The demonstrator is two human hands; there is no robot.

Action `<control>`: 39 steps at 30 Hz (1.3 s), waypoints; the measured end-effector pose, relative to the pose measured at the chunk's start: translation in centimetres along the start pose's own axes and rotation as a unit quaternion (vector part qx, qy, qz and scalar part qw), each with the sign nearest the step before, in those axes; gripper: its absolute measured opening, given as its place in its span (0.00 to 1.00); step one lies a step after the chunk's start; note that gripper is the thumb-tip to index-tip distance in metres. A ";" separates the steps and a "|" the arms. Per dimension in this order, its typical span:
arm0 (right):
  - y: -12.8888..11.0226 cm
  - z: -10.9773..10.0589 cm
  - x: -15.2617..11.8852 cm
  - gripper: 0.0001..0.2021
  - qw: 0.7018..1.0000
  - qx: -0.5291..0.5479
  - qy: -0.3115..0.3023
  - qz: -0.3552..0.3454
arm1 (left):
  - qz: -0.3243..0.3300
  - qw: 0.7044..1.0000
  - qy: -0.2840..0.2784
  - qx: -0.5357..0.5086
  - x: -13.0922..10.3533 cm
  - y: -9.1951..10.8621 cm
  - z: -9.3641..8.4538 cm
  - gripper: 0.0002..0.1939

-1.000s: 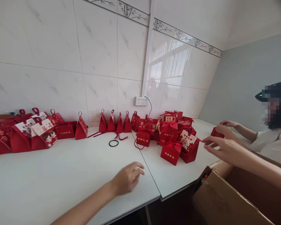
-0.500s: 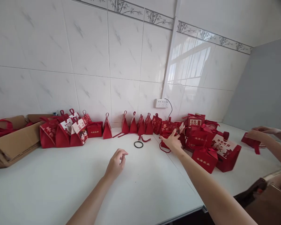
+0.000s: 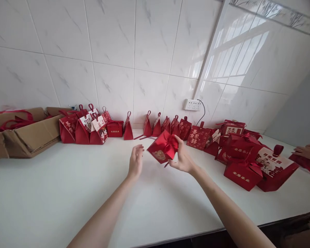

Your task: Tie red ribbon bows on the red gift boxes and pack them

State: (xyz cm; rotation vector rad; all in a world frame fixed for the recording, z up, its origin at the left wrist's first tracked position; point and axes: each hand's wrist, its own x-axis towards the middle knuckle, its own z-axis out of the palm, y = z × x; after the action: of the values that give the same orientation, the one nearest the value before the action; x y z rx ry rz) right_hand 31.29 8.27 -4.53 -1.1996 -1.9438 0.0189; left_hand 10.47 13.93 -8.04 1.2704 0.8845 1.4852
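The right hand (image 3: 183, 156) is closed on the right side of a red box (image 3: 157, 144) at the centre of the frame, thumb near the lower corner, fingers behind. The left hand (image 3: 136, 162) is empty, fingers loosely bent, just left of the box and not touching it; the 2 hands are apart. The box appears raised above the white tabletop (image 3: 54, 193) and tilted, a gold emblem on its side and a red bow (image 3: 169, 146) on top.

To handle it well, I would press on the firm walls and keep the thumb clear of the bow (satin loops look easy to flatten), then bring the left palm flat against the free side so 2 sides share the load. How hard the fingers behind press, I cannot tell.

Upright red bags (image 3: 147, 127) with loop handles line the wall in the centre; more red boxes (image 3: 244, 177) cluster at the right. A cardboard carton (image 3: 43, 137) sits at the left edge, and a co-worker's hand (image 3: 308, 153) at the right edge rests by another red piece (image 3: 302, 161).
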 end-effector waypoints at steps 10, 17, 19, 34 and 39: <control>-0.1 4.0 -2.2 0.39 0.981 0.177 -0.028 0.070 | -0.105 0.979 -0.099 -0.144 0.1 0.2 -0.1 0.24; 1.9 2.6 -1.0 0.20 0.912 0.210 0.004 0.352 | -0.097 0.984 -0.147 0.012 0.0 0.6 -0.6 0.12; 1.5 2.4 -0.9 0.19 0.912 0.216 -0.002 0.350 | -0.106 0.987 -0.119 0.025 -0.1 0.8 -0.4 0.12; -0.6 2.3 -1.3 0.20 0.930 0.305 -0.043 0.200 | -0.011 0.997 -0.072 0.021 -1.0 1.9 0.2 0.17; -0.7 2.7 -1.5 0.22 0.950 0.272 -0.028 0.151 | 0.039 0.997 -0.048 0.049 -1.1 2.4 -0.2 0.18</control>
State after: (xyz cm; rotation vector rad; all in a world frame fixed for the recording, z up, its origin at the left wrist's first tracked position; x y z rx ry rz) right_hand 29.28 7.79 -6.95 -1.1065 -1.6259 0.7100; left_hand 9.83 12.23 -6.13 1.4510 0.8624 1.4423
